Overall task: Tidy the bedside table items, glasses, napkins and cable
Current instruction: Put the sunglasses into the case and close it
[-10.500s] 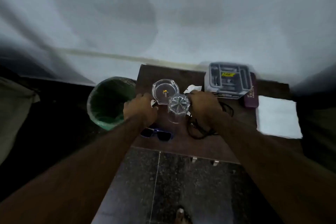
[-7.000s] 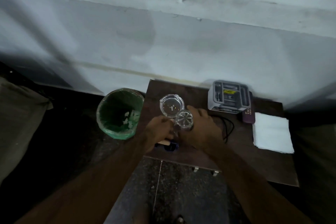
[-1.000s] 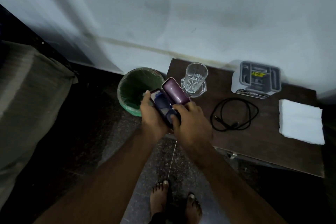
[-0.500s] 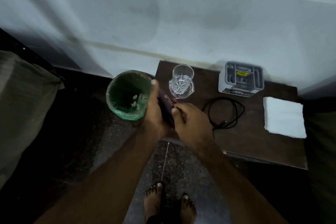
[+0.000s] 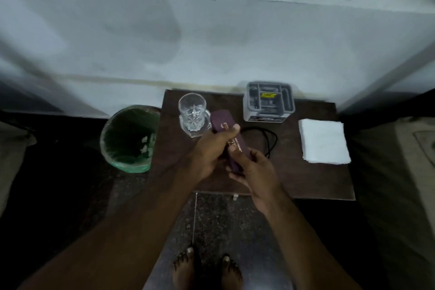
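A closed purple glasses case [image 5: 225, 130] with gold lettering is held over the dark wooden bedside table [image 5: 306, 181]. My left hand [image 5: 211, 148] wraps its far half and my right hand [image 5: 253, 167] grips its near end. The sunglasses are hidden. A clear cut glass [image 5: 192, 114] stands upright in a glass ashtray at the table's back left, just left of the case. A black cable [image 5: 268, 139] lies in a loose coil behind my right hand. A stack of white napkins [image 5: 323, 141] rests at the right.
A grey organiser box [image 5: 269, 105] stands at the table's back edge against the white wall. A green-lined waste bin [image 5: 129, 139] with scraps inside sits on the floor left of the table. My bare feet [image 5: 204, 268] are on the dark stone floor.
The case was open with the sunglasses inside a second ago; it is now shut. Both hands have carried it from beside the bin to over the table's middle.
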A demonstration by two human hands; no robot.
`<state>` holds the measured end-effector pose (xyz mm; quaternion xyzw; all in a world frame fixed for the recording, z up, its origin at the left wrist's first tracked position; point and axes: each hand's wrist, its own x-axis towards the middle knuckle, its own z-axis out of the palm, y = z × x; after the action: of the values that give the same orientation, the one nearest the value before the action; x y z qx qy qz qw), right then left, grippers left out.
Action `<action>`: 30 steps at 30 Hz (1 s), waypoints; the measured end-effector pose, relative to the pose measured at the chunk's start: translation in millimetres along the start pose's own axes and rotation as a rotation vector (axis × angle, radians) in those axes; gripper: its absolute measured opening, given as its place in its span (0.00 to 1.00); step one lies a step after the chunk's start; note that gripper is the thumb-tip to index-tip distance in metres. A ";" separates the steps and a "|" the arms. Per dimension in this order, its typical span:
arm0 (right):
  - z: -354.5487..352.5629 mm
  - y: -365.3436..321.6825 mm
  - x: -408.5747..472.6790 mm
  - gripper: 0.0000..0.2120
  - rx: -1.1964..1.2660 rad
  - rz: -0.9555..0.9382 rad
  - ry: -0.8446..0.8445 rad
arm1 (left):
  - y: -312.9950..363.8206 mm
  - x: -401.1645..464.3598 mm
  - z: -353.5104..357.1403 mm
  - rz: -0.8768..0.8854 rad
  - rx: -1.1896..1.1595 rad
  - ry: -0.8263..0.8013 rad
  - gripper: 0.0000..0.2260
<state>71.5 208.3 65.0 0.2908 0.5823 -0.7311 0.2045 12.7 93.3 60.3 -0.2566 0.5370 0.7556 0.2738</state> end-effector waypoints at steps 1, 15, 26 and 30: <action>-6.1 -0.5 2.1 0.23 -0.003 -0.012 0.043 | -0.1 3.3 8.7 0.043 0.108 0.032 0.05; -162.2 -79.0 50.2 0.25 -1.164 -0.425 0.490 | 9.1 55.7 141.7 0.187 0.563 -0.153 0.10; -259.9 -170.5 175.2 0.24 -1.580 -0.518 0.257 | 31.6 162.7 236.3 0.871 2.140 -0.203 0.21; -261.2 -164.0 202.9 0.28 -1.575 -0.544 0.180 | 21.8 183.4 232.7 0.859 2.323 -0.170 0.18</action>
<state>-135.8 508.9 10.7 -0.0306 0.9867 -0.1083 0.1171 -155.9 334.2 17.9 0.3841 0.9090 -0.1249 0.1031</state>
